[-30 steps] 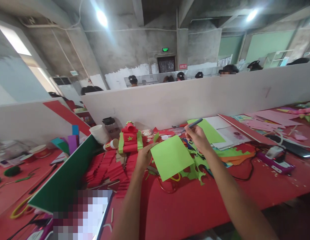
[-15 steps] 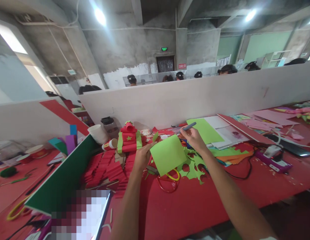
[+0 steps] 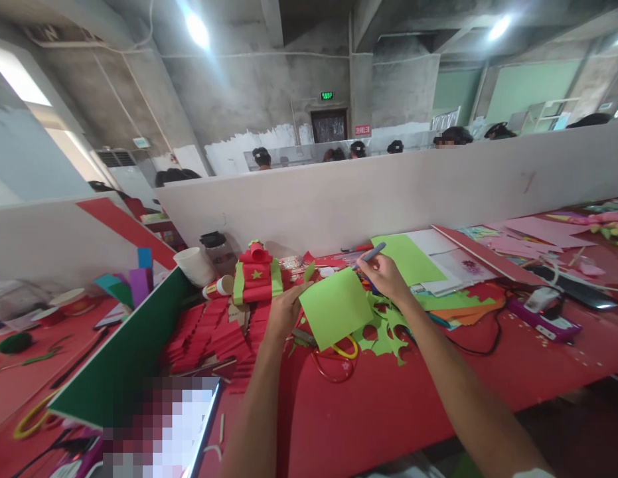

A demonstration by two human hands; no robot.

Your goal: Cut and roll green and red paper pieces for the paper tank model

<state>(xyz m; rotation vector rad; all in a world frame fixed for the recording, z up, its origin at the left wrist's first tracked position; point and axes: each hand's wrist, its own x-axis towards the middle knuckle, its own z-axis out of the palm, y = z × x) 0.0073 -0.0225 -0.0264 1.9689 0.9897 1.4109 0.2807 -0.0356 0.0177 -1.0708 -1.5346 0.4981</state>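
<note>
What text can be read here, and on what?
"EXIT": green exit sign; characters above it blurred.
Red wall sign: too small.
Purple power strip at right: labels too small.
Small container: print blurred.
Red partition mark: unclear whether writing.
Green paper sheet, gray pen: no text visible.

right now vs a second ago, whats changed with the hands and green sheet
The right hand has shifted left with the pen, nearer the green sheet. The sheet's lower edge has risen slightly, baring more of the yellow loop beneath. Nothing was taken or let go: the left hand still holds the sheet, the right the pen.
</note>
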